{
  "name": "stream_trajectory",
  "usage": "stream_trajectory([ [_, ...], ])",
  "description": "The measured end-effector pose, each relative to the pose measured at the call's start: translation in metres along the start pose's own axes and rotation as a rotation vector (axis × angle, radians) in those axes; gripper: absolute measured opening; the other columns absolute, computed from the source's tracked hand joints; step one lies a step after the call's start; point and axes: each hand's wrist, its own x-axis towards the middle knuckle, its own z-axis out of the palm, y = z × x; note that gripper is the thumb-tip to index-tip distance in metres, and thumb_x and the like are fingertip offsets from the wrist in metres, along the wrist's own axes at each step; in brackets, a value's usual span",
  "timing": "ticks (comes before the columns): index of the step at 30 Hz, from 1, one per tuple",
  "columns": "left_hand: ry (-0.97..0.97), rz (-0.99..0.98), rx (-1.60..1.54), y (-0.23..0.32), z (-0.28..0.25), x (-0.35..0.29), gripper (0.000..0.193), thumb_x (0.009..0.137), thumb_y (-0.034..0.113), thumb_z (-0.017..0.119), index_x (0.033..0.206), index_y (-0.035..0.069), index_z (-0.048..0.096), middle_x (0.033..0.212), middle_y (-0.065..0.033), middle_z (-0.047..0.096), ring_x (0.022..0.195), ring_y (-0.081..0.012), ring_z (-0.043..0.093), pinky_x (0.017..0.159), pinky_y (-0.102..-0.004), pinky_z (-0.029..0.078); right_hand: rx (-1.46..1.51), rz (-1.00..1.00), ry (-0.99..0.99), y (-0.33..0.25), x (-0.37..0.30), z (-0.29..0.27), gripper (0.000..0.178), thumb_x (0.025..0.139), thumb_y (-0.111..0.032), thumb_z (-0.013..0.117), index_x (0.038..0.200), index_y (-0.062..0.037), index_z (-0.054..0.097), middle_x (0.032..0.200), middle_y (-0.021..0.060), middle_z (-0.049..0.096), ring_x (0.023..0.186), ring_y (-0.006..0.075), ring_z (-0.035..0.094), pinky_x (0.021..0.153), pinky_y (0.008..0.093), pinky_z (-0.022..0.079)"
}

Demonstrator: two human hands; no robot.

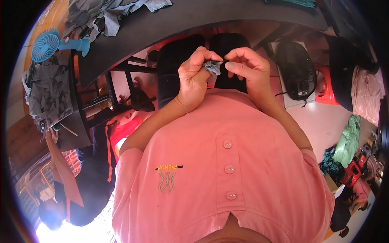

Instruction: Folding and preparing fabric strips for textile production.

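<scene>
The small grey-blue cloth piece (212, 68) sits in front of the person's body, above the lap, between the two hands and nearer the left. It lies at the fingertips of the left hand (193, 79), on the side facing the right hand (254, 73), crumpled so that no clear long axis shows. The left grip is closed on it, thumb and fingers pinching the cloth, with a loose fold sticking out below the fingertips. The right hand stands just beside, its thumb pointing back toward the cloth and its fingers curled; whether that grip pinches a thread or edge, or meets nothing, cannot be told, as the meeting point is small and dark.

Beneath the hands are dark trousers (178, 60). Beyond them runs the black table (194, 20), bearing a heap of grey cloth (109, 20) at the far left. A blue fan (45, 45) is near that heap.
</scene>
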Motion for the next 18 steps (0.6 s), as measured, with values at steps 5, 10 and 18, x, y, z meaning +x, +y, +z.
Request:
stream_trajectory([
  [5, 0.003, -0.068, -0.072, 0.004, 0.003, -0.002, 0.029, 0.078, -0.015, 0.044, 0.094, 0.001, 0.062, 0.086, -0.0018, 0.052, 0.067, -0.0071, 0.048, 0.056, -0.0214, 0.039, -0.097, -0.126, -0.011, 0.002, 0.0, 0.004, 0.01, 0.085, -0.012, 0.068, 0.091, -0.0042, 0.066, 0.078, -0.0012, 0.064, 0.067, 0.0041, 0.055, 0.057, 0.0195, 0.039],
  [10, -0.026, -0.02, -0.045, 0.001, 0.006, -0.004, 0.026, 0.085, -0.012, 0.049, 0.104, 0.002, 0.059, 0.095, 0.001, 0.052, 0.072, -0.0029, 0.044, 0.059, -0.0173, 0.035, -0.122, -0.071, 0.004, 0.003, 0.002, 0.003, 0.009, 0.087, -0.012, 0.066, 0.089, -0.0038, 0.064, 0.076, -0.0013, 0.063, 0.066, 0.0035, 0.054, 0.056, 0.0192, 0.038],
  [18, 0.005, 0.061, 0.001, -0.008, 0.004, -0.002, 0.031, 0.084, -0.018, 0.047, 0.102, 0.003, 0.06, 0.089, -0.0022, 0.055, 0.066, -0.0066, 0.051, 0.055, -0.021, 0.041, -0.008, -0.006, -0.031, 0.001, -0.005, 0.004, 0.013, 0.09, -0.01, 0.062, 0.097, -0.0005, 0.066, 0.075, 0.003, 0.063, 0.064, 0.0086, 0.057, 0.054, 0.0204, 0.037],
])
